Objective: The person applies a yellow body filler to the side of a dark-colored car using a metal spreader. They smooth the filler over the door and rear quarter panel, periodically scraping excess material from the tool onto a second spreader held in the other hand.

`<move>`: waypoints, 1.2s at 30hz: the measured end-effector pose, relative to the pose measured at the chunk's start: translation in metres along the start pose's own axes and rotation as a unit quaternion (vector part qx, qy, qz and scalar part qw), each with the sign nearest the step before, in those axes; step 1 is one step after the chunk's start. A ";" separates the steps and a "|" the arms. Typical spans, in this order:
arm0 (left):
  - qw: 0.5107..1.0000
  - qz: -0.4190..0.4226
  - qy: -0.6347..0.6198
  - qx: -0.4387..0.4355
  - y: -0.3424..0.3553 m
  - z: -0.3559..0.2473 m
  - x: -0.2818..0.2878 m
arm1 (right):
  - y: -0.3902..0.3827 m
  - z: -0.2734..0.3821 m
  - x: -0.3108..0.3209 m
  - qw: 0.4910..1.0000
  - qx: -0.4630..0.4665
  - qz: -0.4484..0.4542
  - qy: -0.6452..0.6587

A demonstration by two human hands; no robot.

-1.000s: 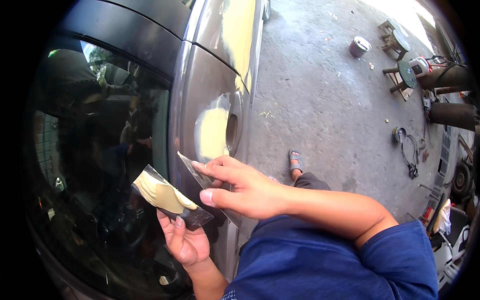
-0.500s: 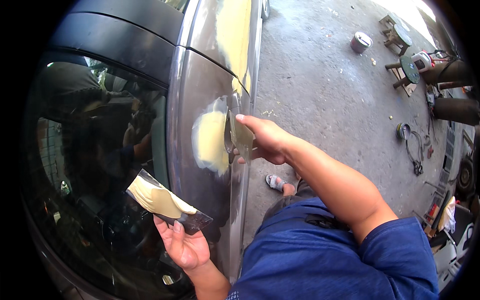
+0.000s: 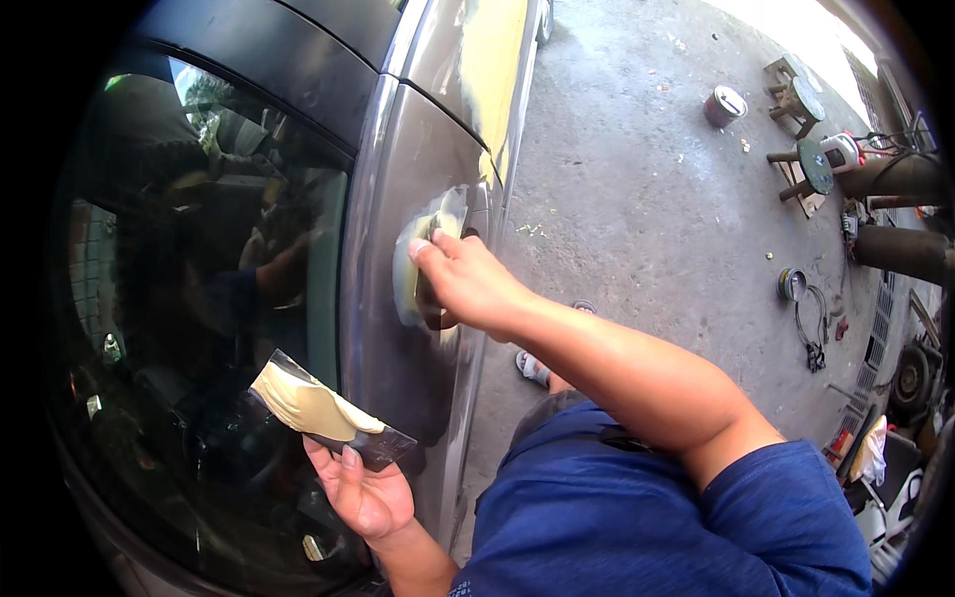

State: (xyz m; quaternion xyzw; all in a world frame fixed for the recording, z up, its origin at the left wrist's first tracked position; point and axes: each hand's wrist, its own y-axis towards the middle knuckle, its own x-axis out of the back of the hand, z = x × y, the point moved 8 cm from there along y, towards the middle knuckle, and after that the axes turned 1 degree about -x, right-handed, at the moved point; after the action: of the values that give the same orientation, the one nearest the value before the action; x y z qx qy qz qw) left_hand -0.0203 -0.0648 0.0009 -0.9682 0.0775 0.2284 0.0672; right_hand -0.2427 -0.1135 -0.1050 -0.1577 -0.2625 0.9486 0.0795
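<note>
My left hand (image 3: 360, 493) grips a dark, flat plate (image 3: 388, 446) loaded with pale yellow paste (image 3: 313, 398), held over the car's side window (image 3: 209, 298). My right hand (image 3: 468, 284) holds a thin spreader (image 3: 433, 294), mostly hidden by my fingers, against the yellowish patch (image 3: 418, 249) on the grey-brown car door (image 3: 398, 378). The door handle beside that patch is mostly covered by my hand. More yellow filler (image 3: 489, 70) runs along the panel further up.
On the concrete floor (image 3: 627, 179) to the right stand a can (image 3: 725, 107), small stools (image 3: 813, 174), cylinders (image 3: 895, 249) and a round tin (image 3: 792, 286) with a hose. A tyre (image 3: 912, 373) and clutter line the right edge. My sandalled foot (image 3: 532, 368) is beside the car.
My right hand with the spreader has moved up from near the plate to the door handle, then leftward onto the yellow patch. My left hand and plate have shifted slightly.
</note>
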 end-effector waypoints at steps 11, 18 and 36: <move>0.998 0.018 -0.011 0.051 -0.001 0.011 -0.008 | -0.114 0.016 -0.026 0.950 0.269 0.133 -0.090; 0.998 0.029 -0.021 0.051 -0.006 0.014 -0.032 | -0.146 -0.010 -0.001 0.885 0.360 0.034 -0.293; 0.985 0.069 0.143 -0.071 -0.010 -0.012 0.005 | -0.104 -0.108 0.007 0.983 -0.050 0.130 0.121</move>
State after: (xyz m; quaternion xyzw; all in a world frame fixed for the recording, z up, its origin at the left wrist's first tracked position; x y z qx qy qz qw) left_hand -0.0091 -0.0573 0.0105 -0.9854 0.1370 0.0964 -0.0295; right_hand -0.2056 0.0273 -0.1403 -0.3083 -0.2750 0.9104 -0.0215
